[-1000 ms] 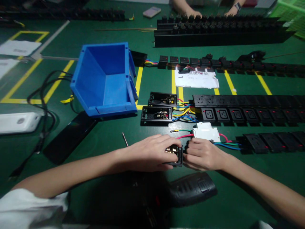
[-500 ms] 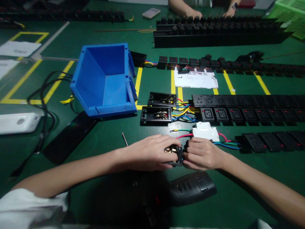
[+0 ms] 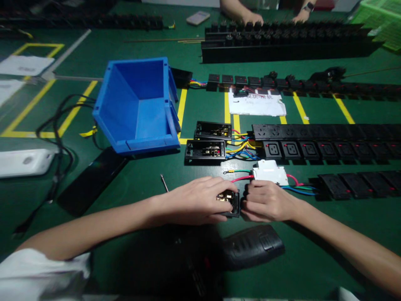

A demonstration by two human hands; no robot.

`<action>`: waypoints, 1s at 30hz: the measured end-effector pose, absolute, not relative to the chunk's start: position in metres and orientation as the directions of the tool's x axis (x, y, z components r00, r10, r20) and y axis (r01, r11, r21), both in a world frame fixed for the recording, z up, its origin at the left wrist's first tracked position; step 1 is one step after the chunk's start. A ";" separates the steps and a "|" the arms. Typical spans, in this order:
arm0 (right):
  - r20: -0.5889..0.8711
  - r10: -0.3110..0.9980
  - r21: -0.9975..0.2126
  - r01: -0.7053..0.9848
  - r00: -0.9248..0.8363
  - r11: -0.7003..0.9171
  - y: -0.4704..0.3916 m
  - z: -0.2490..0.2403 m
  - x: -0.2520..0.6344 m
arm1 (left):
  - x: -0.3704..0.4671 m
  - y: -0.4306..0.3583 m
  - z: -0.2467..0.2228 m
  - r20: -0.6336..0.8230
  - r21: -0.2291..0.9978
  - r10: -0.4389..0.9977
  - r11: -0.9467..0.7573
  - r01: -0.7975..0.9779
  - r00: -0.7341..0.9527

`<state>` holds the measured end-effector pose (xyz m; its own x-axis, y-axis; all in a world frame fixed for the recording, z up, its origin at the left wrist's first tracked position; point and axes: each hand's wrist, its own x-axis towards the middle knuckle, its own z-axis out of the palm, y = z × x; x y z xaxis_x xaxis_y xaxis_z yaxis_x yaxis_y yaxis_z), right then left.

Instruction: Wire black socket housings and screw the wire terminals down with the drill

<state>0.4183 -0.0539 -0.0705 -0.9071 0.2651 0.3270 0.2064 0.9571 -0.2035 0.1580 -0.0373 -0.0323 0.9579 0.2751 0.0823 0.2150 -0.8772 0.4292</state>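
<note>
My left hand (image 3: 203,200) is wrapped over a small black terminal box (image 3: 235,204) with brass contacts inside, its fingers reaching into the open top. Just right of the box, my right hand (image 3: 266,200) is closed in a pinch; what lies between its fingers is hidden, though blue wire runs on from the far side of that hand. A red wire (image 3: 241,178) leads from the box area to a white circuit breaker (image 3: 270,172) behind my right hand. Beside it a green wire (image 3: 239,171) ends in a ring terminal. Blue and green wires join a black socket strip (image 3: 357,186).
A black power tool (image 3: 253,247) lies nearest me. A blue bin (image 3: 138,104), a phone (image 3: 90,182) and a screwdriver bit (image 3: 163,182) are to the left. Two wired black boxes (image 3: 205,151) and socket strips stand beyond. Another person's hands (image 3: 253,19) rest at the far side.
Hardly anything differs. My right hand has shifted very slightly right, away from the black terminal box, while my left hand keeps its hold.
</note>
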 end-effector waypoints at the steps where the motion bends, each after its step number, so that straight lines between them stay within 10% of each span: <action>1: 0.325 0.264 -0.203 0.206 -0.908 0.957 -0.054 -0.070 0.418 | 0.158 -0.038 -0.032 0.086 0.429 0.277 -0.877 0.216 0.957; 23: 0.417 0.331 -0.224 0.257 -0.847 0.940 -0.063 -0.038 0.415 | 0.161 -0.037 -0.027 0.138 0.427 0.252 -0.888 0.172 0.958; 30: 0.086 0.314 -0.328 0.271 -0.945 0.905 -0.123 -0.011 0.381 | 0.164 -0.033 -0.022 0.155 0.463 0.226 -0.876 0.131 0.962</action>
<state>0.3813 -0.1230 -0.0112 -0.9453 0.3145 0.0864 0.2710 0.9048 -0.3285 0.1644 -0.0328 -0.0218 0.9617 0.2259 0.1553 0.1310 -0.8764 0.4635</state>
